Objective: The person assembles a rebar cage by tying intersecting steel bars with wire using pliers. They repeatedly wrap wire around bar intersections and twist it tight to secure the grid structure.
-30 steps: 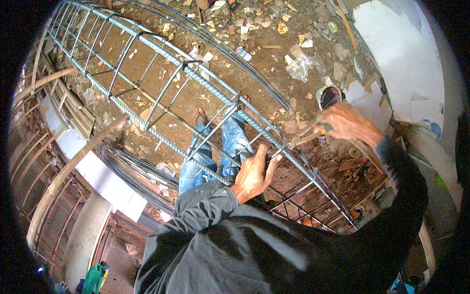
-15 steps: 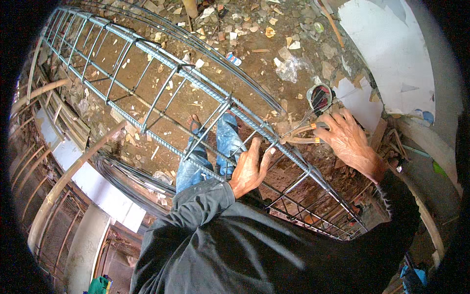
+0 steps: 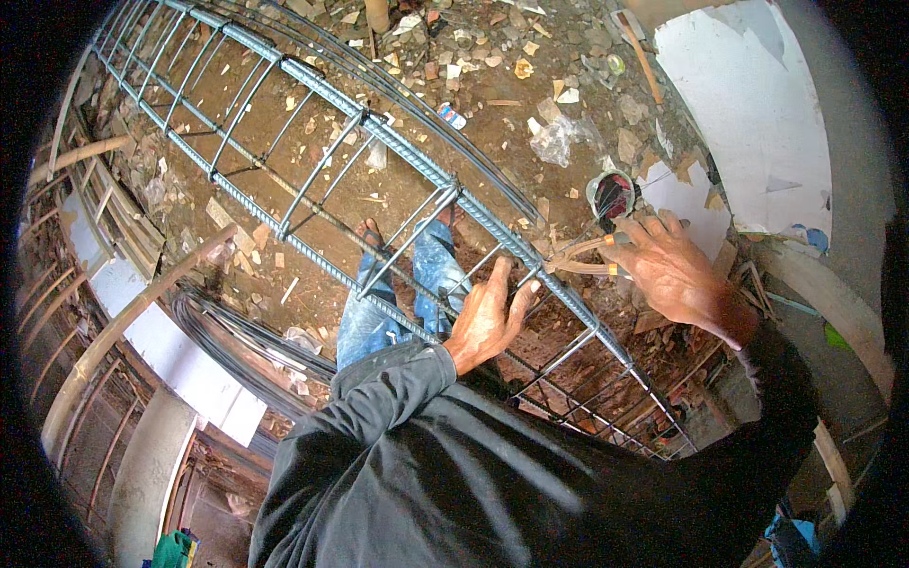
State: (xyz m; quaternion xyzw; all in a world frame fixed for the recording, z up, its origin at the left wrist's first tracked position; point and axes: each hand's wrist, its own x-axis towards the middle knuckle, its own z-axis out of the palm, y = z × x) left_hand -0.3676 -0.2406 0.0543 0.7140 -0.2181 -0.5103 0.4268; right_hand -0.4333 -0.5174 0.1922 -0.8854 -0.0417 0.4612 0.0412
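A long steel rebar cage (image 3: 308, 85) of ribbed bars and square stirrups runs diagonally from far left to near right. My left hand (image 3: 485, 317) is closed around part of the cage near the middle, its thumb and index finger by the far top bar. In my right hand (image 3: 677, 270) is a pair of pincers (image 3: 579, 257) with orange-yellow handles. Their jaws are at that same bar, just right of my left fingertips. Whether they bite on a wire is too small to tell. A small pail (image 3: 612, 197) with dark and reddish contents stands beyond my right hand.
Loose long rods (image 3: 417, 104) lie beyond the cage. Rubble and broken tile (image 3: 454, 47) litter the dirt. White sheets (image 3: 748, 104) lie at far right. A wooden pole (image 3: 142, 327) and coiled black rods (image 3: 227, 331) are at left. My feet (image 3: 371, 232) show through the cage.
The cage sits slightly differently in the picture as the view shifts a little. My right hand and the pincers have turned slightly; both hands stay at the same part of the cage.
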